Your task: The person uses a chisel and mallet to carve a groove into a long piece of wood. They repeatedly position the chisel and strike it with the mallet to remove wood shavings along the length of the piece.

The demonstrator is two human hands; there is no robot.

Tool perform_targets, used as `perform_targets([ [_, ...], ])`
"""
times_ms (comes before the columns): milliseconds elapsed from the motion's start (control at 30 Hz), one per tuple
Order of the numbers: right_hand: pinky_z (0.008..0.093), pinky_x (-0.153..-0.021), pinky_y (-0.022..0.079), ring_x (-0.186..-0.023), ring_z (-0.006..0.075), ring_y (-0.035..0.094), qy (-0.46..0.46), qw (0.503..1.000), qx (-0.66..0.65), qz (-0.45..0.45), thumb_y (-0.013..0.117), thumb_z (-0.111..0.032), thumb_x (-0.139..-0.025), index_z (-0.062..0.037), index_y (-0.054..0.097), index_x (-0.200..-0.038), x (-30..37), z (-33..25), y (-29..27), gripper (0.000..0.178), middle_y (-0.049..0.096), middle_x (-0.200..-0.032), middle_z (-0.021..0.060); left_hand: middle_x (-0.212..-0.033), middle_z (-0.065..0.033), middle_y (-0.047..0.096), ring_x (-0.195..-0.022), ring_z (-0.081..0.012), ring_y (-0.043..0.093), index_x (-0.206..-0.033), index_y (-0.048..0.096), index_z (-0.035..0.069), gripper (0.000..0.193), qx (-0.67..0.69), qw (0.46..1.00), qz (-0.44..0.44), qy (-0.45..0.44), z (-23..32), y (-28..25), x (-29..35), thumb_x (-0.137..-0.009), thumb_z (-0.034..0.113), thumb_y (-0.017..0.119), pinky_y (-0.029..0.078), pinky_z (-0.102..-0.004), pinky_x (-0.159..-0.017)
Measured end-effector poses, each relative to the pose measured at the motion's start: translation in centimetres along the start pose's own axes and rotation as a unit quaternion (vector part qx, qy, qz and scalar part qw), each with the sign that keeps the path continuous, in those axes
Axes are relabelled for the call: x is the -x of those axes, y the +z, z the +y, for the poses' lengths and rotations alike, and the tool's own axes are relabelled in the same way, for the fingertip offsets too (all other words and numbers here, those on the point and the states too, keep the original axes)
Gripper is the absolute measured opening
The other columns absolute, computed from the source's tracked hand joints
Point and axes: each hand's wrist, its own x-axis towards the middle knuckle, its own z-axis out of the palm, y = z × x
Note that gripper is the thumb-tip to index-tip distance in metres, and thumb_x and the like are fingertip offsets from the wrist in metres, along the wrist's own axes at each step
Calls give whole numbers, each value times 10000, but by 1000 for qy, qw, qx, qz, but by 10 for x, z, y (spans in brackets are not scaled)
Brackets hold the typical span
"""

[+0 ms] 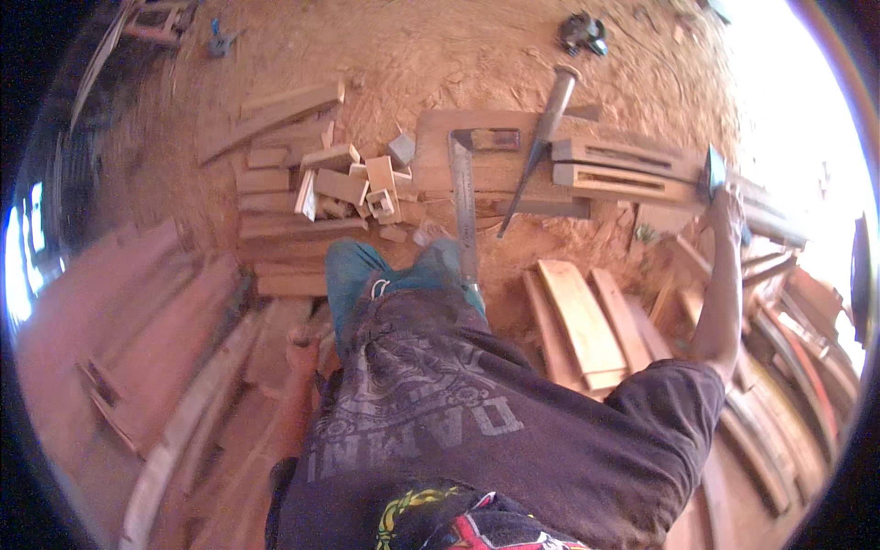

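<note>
My right hand (727, 209) reaches out at the far right. It is closed beside a blue, flat-looking piece (715, 170) at the end of two slotted wooden bars (623, 174); blur hides what its fingers hold. My left hand (302, 356) hangs low by my left side over stacked planks, its fingers too indistinct to read. A long, tapering metal chisel (543, 137) leans across the left end of the slotted bars. Left of it lies a metal square (465, 197) with a small brown and red block (495, 139) at its top, partly on a wide board (435, 151).
Small wood offcuts (353, 183) are heaped on short planks (266, 203) ahead of my knees. Curved wooden pieces (582, 321) lie to the right, with more stacked at the far right. Large boards (101, 312) fill the left. A dark power tool (583, 34) sits on the shavings-covered ground.
</note>
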Motion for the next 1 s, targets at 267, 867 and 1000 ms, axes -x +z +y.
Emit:
perform_targets([
  [267, 462, -1035, 537, -1267, 347, 644, 145, 958, -197, 150, 737, -57, -904, -57, 629, -1414, 126, -79, -69, 522, 644, -1357, 178, -1250, -214, 715, -1182, -319, 682, -1277, 658, -51, 568, -28, 998, 41, 42, 82, -109, -134, -848, 253, 872, 521, -439, -1038],
  [867, 423, -842, 596, -933, 269, 756, -56, 561, -782, -264, 514, -560, -1101, -18, 755, -1141, 96, -641, -200, 594, 782, -977, 139, -913, -58, 694, -879, -246, 667, -928, 688, 86, 270, 105, 701, -226, 668, 607, -85, -360, -792, 41, 917, 535, -392, -844],
  [1000, 366, -862, 594, -1051, 192, 707, 73, 236, -934, -259, 361, -650, -1121, 6, 668, -1304, 66, -649, -200, 746, 735, -1180, 101, -1239, -69, 730, -1229, -288, 658, -1087, 747, 128, 371, 36, 498, -335, 799, 682, -65, -329, -772, 241, 908, 474, -474, -1064],
])
